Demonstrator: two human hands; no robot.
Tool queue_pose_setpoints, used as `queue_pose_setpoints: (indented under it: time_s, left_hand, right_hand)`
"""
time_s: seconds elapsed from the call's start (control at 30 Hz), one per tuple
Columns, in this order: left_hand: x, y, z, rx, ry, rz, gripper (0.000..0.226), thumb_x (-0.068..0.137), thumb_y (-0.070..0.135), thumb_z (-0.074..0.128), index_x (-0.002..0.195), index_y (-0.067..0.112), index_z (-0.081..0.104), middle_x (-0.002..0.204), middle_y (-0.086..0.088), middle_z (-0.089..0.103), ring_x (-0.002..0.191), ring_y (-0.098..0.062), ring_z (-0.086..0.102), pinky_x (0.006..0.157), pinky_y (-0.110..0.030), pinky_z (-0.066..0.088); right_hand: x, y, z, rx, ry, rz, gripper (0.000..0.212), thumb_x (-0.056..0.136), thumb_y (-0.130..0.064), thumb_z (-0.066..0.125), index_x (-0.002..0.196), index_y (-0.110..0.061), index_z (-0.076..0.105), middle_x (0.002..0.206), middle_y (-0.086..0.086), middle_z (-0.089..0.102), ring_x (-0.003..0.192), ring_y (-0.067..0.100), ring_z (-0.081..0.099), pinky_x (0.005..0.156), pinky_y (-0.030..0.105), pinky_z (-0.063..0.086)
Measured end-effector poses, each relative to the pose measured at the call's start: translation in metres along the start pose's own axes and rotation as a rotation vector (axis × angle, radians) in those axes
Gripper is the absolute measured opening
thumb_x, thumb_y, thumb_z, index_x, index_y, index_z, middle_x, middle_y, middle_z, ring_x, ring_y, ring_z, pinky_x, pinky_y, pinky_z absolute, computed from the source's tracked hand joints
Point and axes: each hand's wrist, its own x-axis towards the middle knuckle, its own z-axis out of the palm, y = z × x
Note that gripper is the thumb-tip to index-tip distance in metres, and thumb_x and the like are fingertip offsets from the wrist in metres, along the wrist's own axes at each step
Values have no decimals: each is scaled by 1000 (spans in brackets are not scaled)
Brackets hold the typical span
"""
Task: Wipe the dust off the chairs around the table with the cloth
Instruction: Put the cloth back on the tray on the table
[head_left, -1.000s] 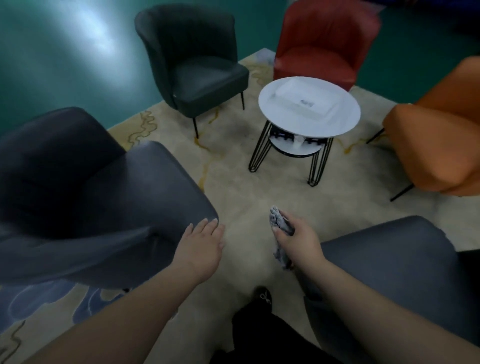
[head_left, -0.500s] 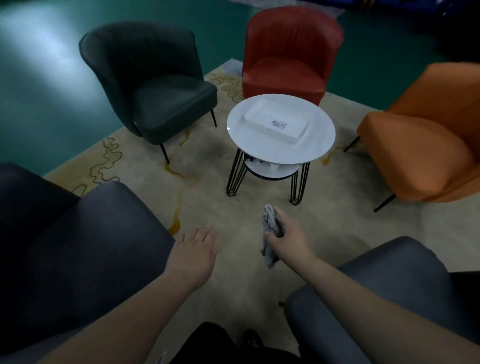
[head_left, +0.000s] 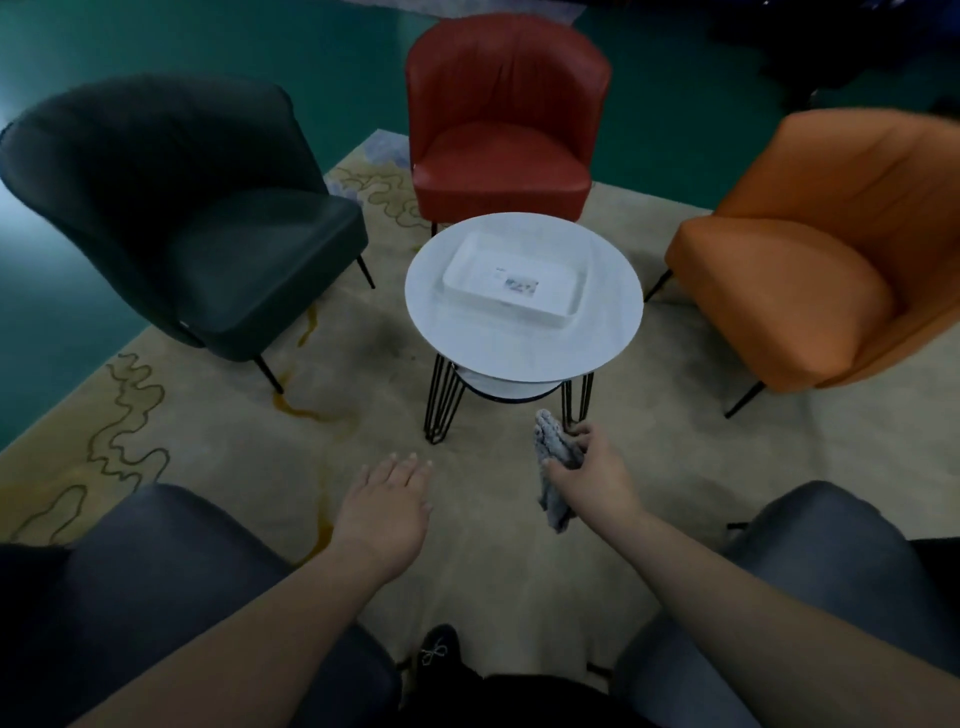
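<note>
Clutched in the person's right hand (head_left: 597, 480), a grey cloth (head_left: 555, 470) with a ribbed, knitted-looking texture is bunched into a crumpled roll, one end poking up above the curled fingers and the other hanging limp below the palm. The cloth is held in the air over a beige carpet (head_left: 291, 457) marked with wavy brown and yellow lines, just in front of the black hairpin legs of a round white table (head_left: 467, 343). The left hand (head_left: 387, 506) hovers palm down beside it, fingers straight and together, holding nothing and touching nothing. Five chairs ring the table: a dark green chair (head_left: 208, 228) at the left, a red chair (head_left: 501, 135) at the far side, an orange chair (head_left: 821, 260) at the right, and two grey ones nearest the camera, a grey chair on the left (head_left: 171, 587) and a grey chair on the right (head_left: 810, 582), each partly covered by a bare forearm. A shallow white rectangular tray (head_left: 511, 283) with a small printed label sits on the tabletop, and a lower shelf shows between the table legs. A dark shoe (head_left: 434, 652) shows at the bottom edge. Green floor (head_left: 182, 36) surrounds the carpet
</note>
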Motion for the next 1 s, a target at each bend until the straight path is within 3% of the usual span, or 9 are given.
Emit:
queue_pose_setpoints:
  time_s: [0.1, 0.23, 0.37, 0.57, 0.77, 0.9, 1.0]
  left_hand:
    - [30, -17, -15, 18, -2, 49, 55, 102, 40, 22, 154, 24, 12, 161, 3, 13, 148, -18, 8, 118, -40, 7]
    - [67, -35, -32, 58, -9, 82, 55, 102, 40, 24, 154, 24, 13, 161, 3, 14, 148, -19, 9, 118, -41, 8]
    - [108, -42, -42, 36, -27, 77, 55, 102, 40, 23, 154, 25, 15, 161, 3, 14, 147, -19, 9, 119, -41, 8]
    - [197, -47, -61, 24, -47, 43, 54, 102, 41, 24, 154, 25, 15, 161, 2, 13, 147, -19, 9, 119, -42, 9]
    - [274, -42, -87, 2, -30, 21, 54, 102, 41, 26, 153, 26, 16, 160, 3, 15, 147, -19, 10, 118, -42, 10]
    - [308, -40, -97, -24, -30, 14, 54, 102, 41, 26, 153, 25, 15, 161, 1, 13, 147, -19, 9, 119, -42, 10]
    - [334, -47, -102, -6, -73, 19, 55, 103, 41, 24, 154, 26, 11, 162, 1, 8, 148, -20, 6, 119, -41, 7]
  right_hand:
    - [20, -5, 6, -32, 132, 49, 31, 84, -26, 69, 90, -17, 40, 75, -3, 47, 59, 6, 46, 47, 19, 31]
    - [46, -12, 9, -67, 151, 83, 38, 86, -28, 68, 72, -18, 34, 62, -2, 39, 54, 13, 39, 50, 27, 30]
    - [81, -22, 7, -60, 148, 96, 39, 87, -28, 67, 70, -16, 35, 60, 1, 40, 53, 15, 39, 49, 27, 28]
    - [171, -44, 0, 28, 89, 20, 36, 85, -19, 69, 67, -13, 39, 62, 5, 44, 57, 18, 43, 56, 33, 39]
    - [260, -58, -10, -44, 38, -19, 31, 82, -20, 69, 67, -17, 42, 63, -3, 49, 52, 6, 44, 52, 18, 36]
    - [303, -66, -10, 10, 14, 50, 24, 82, -21, 67, 73, -17, 45, 72, 0, 62, 59, 7, 62, 52, 20, 45]
    - [328, -71, -7, 44, 43, 99, 23, 81, -23, 68, 75, -16, 46, 72, -1, 62, 56, 1, 60, 41, 12, 40]
